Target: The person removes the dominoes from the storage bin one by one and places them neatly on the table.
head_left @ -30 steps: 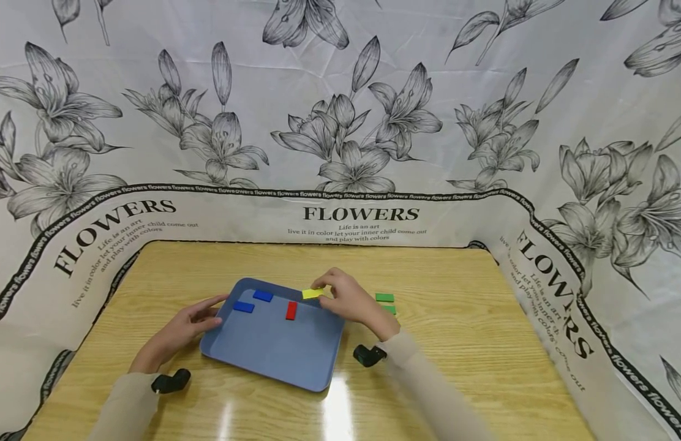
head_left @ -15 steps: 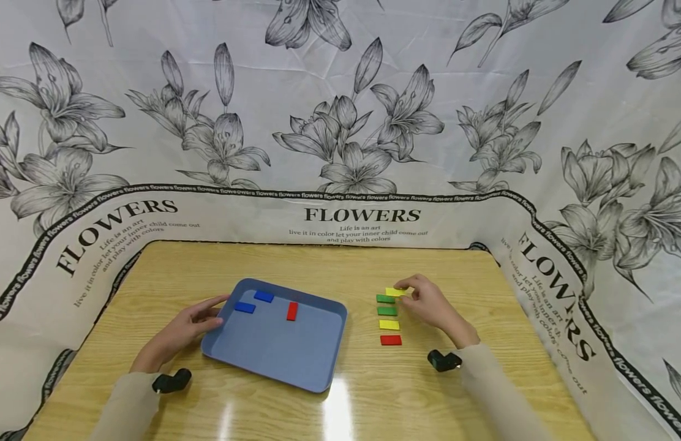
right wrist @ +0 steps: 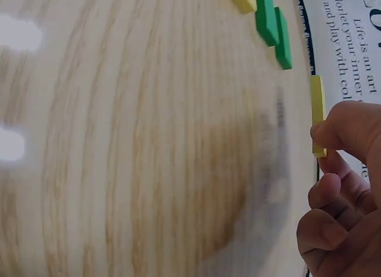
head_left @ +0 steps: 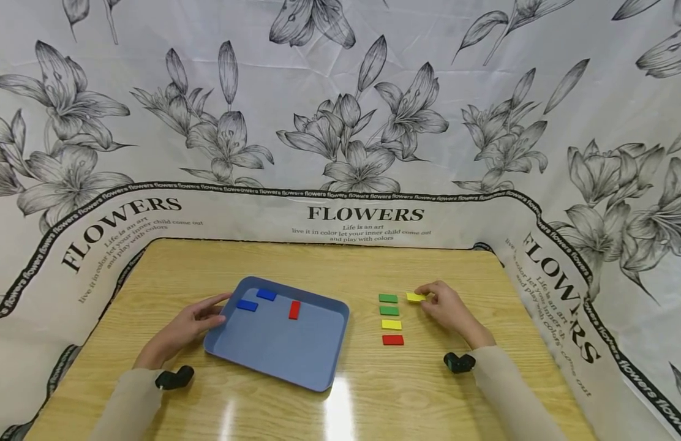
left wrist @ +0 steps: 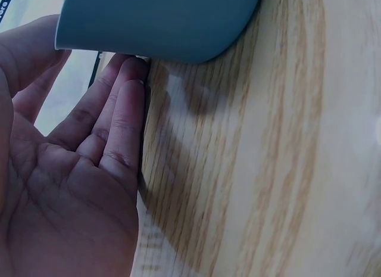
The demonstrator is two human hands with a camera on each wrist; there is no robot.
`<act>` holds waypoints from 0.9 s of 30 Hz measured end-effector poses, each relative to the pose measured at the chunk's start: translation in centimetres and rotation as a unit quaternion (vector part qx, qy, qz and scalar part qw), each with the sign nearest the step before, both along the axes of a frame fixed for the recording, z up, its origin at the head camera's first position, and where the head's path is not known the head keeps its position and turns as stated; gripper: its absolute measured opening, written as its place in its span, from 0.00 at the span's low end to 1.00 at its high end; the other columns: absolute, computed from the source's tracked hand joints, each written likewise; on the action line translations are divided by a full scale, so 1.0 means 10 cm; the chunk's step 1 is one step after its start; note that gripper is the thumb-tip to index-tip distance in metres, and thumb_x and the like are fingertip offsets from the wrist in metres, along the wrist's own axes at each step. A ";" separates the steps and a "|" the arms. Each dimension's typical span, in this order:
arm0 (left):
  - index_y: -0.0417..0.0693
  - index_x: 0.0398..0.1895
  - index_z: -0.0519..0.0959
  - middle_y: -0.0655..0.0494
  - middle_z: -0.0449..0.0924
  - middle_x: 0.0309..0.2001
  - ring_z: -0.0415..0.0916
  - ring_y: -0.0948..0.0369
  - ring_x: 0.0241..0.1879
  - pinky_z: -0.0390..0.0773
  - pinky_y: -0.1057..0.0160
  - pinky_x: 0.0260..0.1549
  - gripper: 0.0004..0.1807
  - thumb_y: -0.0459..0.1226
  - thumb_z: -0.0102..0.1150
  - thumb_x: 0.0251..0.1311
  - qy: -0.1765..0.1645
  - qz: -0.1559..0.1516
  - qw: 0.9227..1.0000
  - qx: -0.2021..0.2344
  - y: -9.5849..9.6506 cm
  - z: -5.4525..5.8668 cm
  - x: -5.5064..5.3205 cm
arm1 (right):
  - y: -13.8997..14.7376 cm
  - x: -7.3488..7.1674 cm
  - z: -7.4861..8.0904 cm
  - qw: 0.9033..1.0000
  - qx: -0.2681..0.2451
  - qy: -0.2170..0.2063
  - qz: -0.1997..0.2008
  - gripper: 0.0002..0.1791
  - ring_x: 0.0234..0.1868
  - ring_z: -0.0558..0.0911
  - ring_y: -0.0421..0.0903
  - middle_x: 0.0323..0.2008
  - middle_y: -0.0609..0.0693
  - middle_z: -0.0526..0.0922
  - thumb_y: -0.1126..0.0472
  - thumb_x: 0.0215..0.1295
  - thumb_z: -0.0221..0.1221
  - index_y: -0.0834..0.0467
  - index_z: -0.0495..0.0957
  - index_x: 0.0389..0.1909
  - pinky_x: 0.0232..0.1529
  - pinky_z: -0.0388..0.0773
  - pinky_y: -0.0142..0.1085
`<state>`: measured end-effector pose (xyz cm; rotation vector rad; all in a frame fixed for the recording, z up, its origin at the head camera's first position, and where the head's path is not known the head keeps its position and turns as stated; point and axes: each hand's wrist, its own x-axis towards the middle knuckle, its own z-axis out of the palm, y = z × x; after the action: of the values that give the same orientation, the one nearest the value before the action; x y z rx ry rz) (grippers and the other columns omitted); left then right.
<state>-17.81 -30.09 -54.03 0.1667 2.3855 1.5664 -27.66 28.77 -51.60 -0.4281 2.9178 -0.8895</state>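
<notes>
A blue-grey tray lies at a slant on the table. My left hand holds its left side, thumb at the rim; in the left wrist view the fingers reach to the outside of the tray wall. Two blue blocks and one red block lie inside the tray. To the right, my right hand pinches a flat yellow block between thumb and fingers. In the right wrist view that yellow block appears held above the table.
Left of my right hand, a column of blocks lies on the wooden table: two green blocks, a yellow one and a red one. A flower-printed curtain borders the table's back and sides.
My right hand has carried the yellow block from over the tray to the right, past the green blocks. My left hand has stayed at the tray's side.
</notes>
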 end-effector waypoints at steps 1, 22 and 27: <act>0.59 0.81 0.62 0.37 0.65 0.74 0.65 0.39 0.71 0.76 0.47 0.60 0.34 0.46 0.58 0.75 0.000 -0.001 1.000 0.001 0.00 0.00 0.00 | 0.01 -0.01 -0.02 1.000 0.000 -0.004 -0.004 0.15 0.34 0.71 0.47 0.52 0.65 0.77 0.68 0.69 0.59 0.64 0.83 0.54 0.33 0.70 0.36; 0.57 0.80 0.62 0.37 0.67 0.73 0.67 0.41 0.69 0.77 0.50 0.59 0.34 0.47 0.59 0.74 0.002 -0.001 1.000 0.004 0.00 -0.03 -0.02 | 0.06 -0.04 -0.14 1.000 0.007 -0.014 0.000 0.15 0.34 0.72 0.47 0.50 0.64 0.77 0.69 0.69 0.60 0.64 0.83 0.55 0.35 0.70 0.38; 0.57 0.80 0.62 0.36 0.67 0.73 0.67 0.40 0.70 0.78 0.52 0.58 0.34 0.46 0.59 0.74 0.006 -0.003 1.000 0.014 -0.01 -0.03 -0.01 | 0.06 -0.04 -0.14 1.000 0.002 -0.022 0.001 0.15 0.33 0.71 0.47 0.51 0.65 0.77 0.69 0.69 0.60 0.65 0.83 0.54 0.34 0.69 0.38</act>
<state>-17.89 -30.18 -54.37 0.1889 2.3703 1.6000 -28.11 29.33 -53.05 -0.4063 2.8788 -0.8817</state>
